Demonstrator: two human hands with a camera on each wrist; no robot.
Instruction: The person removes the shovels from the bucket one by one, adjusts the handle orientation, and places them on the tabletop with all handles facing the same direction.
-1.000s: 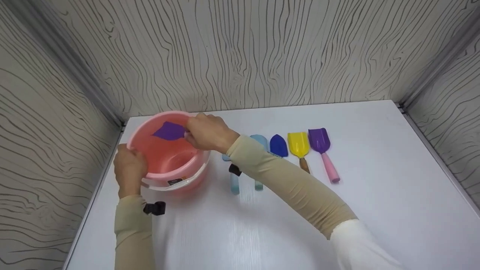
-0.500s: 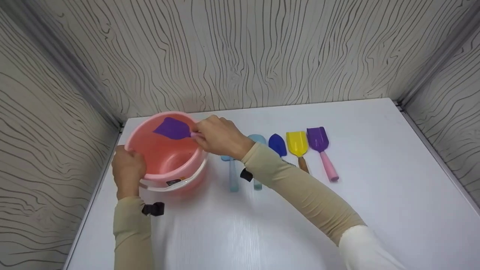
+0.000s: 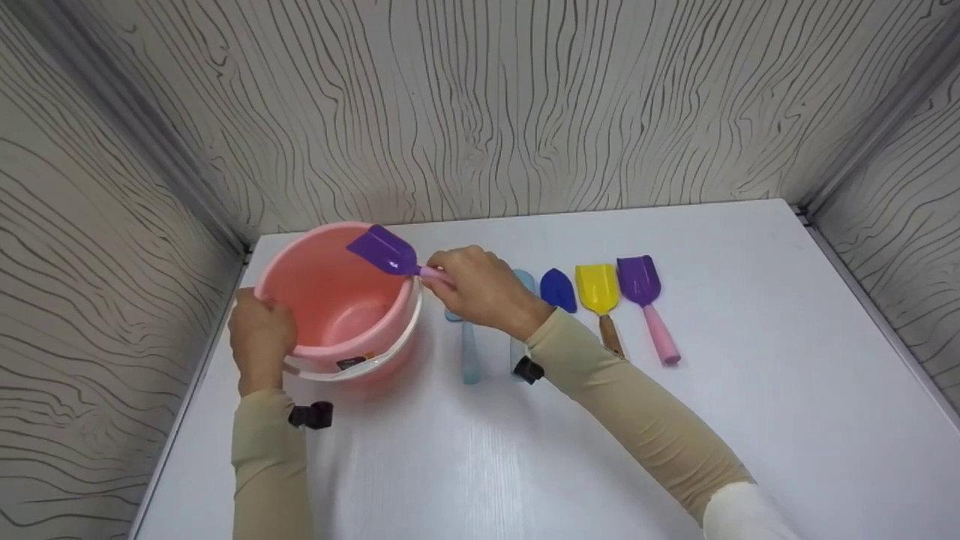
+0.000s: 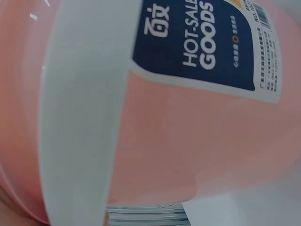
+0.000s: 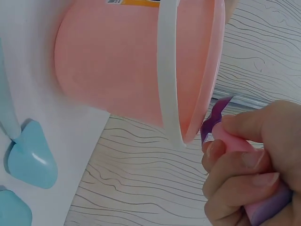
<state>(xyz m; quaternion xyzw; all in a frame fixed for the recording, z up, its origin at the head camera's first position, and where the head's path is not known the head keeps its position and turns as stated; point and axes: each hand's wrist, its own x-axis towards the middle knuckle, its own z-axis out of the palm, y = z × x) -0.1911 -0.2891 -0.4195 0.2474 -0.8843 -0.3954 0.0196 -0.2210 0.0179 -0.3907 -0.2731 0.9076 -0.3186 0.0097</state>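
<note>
A pink bucket point(image 3: 330, 300) with a white handle point(image 3: 390, 352) stands upright at the table's left. Its rim is gripped on the left side by my left hand point(image 3: 260, 334). My right hand point(image 3: 487, 289) holds a toy shovel by its pink handle point(image 5: 235, 143); the purple blade point(image 3: 386, 251) is over the bucket's right rim. In the right wrist view the fingers and thumb curl round that handle. The left wrist view is mostly bucket wall point(image 4: 188, 141) and its dark label point(image 4: 197, 42), with only a bit of the left hand at the corner.
Right of the bucket lie two light blue shovels point(image 3: 469, 352), partly hidden by the right arm. Beyond them come a dark blue shovel point(image 3: 557, 291), a yellow shovel point(image 3: 598, 289) and another purple shovel point(image 3: 639, 281). Wood-grain panels point(image 3: 480, 105) stand around the white table point(image 3: 750, 337).
My right hand has moved right and slightly toward me, drawing the purple shovel from inside the bucket's opening to its right rim. The left hand keeps its grip on the rim.
</note>
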